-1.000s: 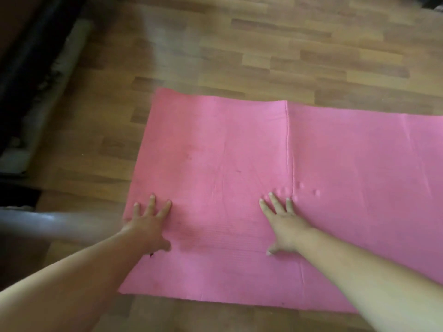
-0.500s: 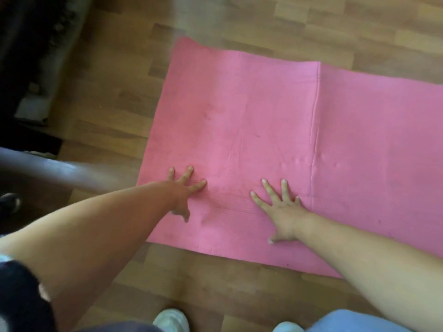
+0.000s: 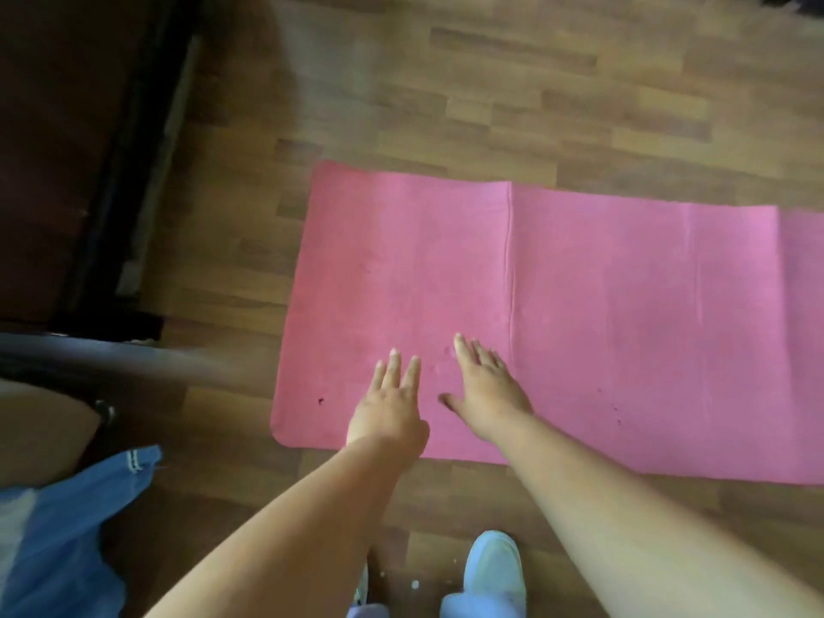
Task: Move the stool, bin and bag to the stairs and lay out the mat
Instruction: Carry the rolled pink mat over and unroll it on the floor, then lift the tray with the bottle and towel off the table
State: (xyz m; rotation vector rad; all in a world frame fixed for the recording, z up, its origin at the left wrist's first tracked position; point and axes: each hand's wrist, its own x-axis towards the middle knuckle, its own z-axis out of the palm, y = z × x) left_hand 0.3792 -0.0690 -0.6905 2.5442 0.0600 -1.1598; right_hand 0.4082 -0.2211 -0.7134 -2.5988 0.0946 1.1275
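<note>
Resting flat with fingers straight, left hand (image 3: 387, 405) and right hand (image 3: 487, 388) just beside each other, holding nothing, on near edge of pink mat (image 3: 624, 314) spread over wooden floor (image 3: 490, 104), white shoe (image 3: 492, 566) below.

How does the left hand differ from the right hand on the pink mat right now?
The left hand lies nearer the mat's short end, while the right hand lies nearer the crease. The left hand's fingers point straight up the picture, close together; the right hand's fingers slant up and to the left, with the thumb spread wide. Both hands are flat, fingers straight, over the pink mat near its closer long edge.
</note>
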